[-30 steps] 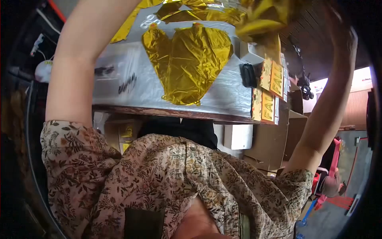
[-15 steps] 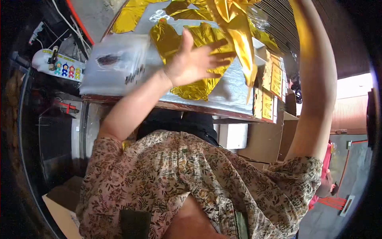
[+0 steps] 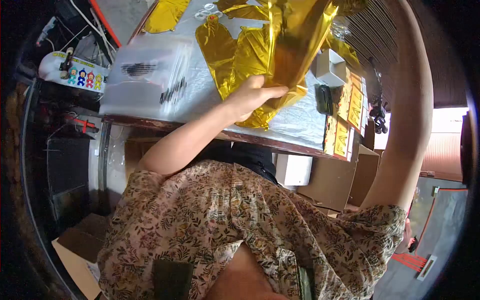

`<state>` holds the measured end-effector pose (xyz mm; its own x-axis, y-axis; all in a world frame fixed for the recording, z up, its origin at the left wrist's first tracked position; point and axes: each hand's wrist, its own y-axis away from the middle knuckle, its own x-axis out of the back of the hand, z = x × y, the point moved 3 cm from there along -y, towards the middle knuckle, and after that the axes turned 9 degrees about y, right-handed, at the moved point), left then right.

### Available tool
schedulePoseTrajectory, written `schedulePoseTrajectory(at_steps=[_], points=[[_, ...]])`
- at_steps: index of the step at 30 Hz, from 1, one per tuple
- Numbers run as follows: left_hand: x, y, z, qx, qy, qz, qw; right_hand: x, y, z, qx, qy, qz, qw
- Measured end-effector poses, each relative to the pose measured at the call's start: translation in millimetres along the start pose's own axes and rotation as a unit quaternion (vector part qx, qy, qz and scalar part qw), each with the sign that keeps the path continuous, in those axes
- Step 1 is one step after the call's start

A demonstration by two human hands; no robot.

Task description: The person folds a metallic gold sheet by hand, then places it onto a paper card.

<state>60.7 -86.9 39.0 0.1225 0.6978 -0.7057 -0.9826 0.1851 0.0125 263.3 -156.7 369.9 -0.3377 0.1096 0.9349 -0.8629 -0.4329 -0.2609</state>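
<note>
Silvery tbl (image 3: 299, 121), gold foil (image 3: 295, 42) in L hand (image 3: 249, 100)

Left hand (image 3: 246, 100) curled — right arm (image 3: 409, 90) outstretched

A loose, short-sleeved beige shirt (image 3: 200, 215), printed in dark leafy patterns, fills the lower centre. Black clothing (image 3: 240, 156) shows above it, mid-frame.

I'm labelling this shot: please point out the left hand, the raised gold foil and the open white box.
Left hand (image 3: 248, 101): head view, middle of the hand.
Raised gold foil (image 3: 296, 45): head view, middle of the sheet.
Open white box (image 3: 329, 76): head view, near side wall.
</note>
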Motion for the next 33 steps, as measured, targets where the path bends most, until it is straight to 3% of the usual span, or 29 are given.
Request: schedulePoseTrajectory(at_steps=[2,3,5,7,9,11,12,13,15,16,17,19,22,29,31,33], points=[[15.5,17.1,11.1,-0.020,-0.006,0.026,0.999,-27.9,-13.3,23.5,0.038,0.068,0.049,0.996],[24.1,23.6,14.2,0.004,-0.040,0.006,0.999,-45.4,-7.5,29.9,0.045,-0.022,0.040,0.998],[30.3,32.6,20.3,0.028,-0.076,-0.012,0.997,-79.9,-8.6,27.5,0.035,-0.037,-0.017,0.999],[29.2,41.1,26.8,0.034,-0.003,0.035,0.999,-122.7,-0.8,23.9,-0.052,-0.192,-0.101,0.975],[39.9,38.4,22.0,0.020,-0.022,0.054,0.998,-168.9,-8.5,18.2,-0.012,-0.064,-0.002,0.998],[55.1,33.8,12.6,0.063,-0.029,0.107,0.992,-229.1,-13.8,24.9,-0.016,0.023,-0.072,0.997],[67.0,30.9,3.6,0.063,-0.049,0.111,0.991,-268.2,-11.1,31.6,0.088,-0.013,0.011,0.996],[70.5,28.0,-0.4,0.064,-0.049,0.114,0.990,-274.0,8.8,8.2,0.020,0.072,0.060,0.995],[74.3,23.2,-4.5,0.059,-0.110,0.128,0.984,-309.3,43.7,-9.9,0.087,-0.047,0.117,0.988],[73.9,21.6,-4.1,0.063,-0.112,0.134,0.983,-304.0,63.9,-29.6,0.065,0.002,-0.070,0.995],[73.2,20.1,-2.2,0.064,-0.112,0.136,0.982,-347.7,73.2,-31.1,0.155,-0.112,0.000,0.982],[71.4,18.8,-1.0,0.072,-0.098,0.152,0.981,-332.0,114.7,-54.1,0.129,-0.082,-0.028,0.988],[75.1,13.3,-5.5,0.022,-0.106,0.164,0.980,-345.1,146.1,-66.3,0.115,-0.198,0.024,0.973],[69.6,14.0,2.2,0.050,-0.149,0.173,0.972,-300.0,186.8,-56.3,0.060,-0.355,0.082,0.929],[69.2,15.6,0.5,0.087,-0.100,0.189,0.973,-273.5,209.0,-50.5,0.060,-0.377,0.063,0.922],[73.2,12.9,-5.6,0.056,-0.086,0.190,0.976,-261.0,228.1,-49.9,0.114,-0.345,0.004,0.932]])
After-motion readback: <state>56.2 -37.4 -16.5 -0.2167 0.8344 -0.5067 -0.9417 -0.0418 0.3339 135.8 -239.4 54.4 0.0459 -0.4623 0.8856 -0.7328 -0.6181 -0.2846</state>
